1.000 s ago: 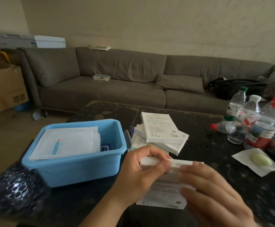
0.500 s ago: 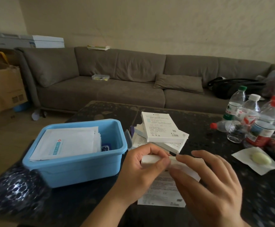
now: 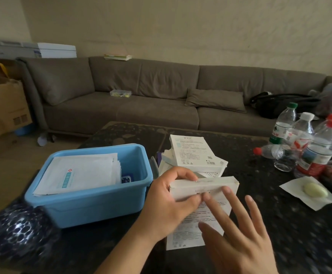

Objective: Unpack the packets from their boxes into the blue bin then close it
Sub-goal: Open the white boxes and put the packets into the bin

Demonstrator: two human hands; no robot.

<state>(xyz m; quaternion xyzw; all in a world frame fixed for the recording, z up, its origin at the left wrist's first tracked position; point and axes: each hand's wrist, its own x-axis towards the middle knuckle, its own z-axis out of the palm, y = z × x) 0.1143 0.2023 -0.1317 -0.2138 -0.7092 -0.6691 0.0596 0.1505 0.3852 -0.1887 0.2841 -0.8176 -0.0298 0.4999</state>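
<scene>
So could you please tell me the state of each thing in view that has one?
blue bin: open, no lid on, white packets stacked inside.
held box: end flap looks closed, raised off the table.
left hand: grips the box's left end.
right hand: fingers straight, touching the box's front.
box stack: resting on the table.
lying bottle: capped, on its side.
standing bottles: upright, capped.
</scene>
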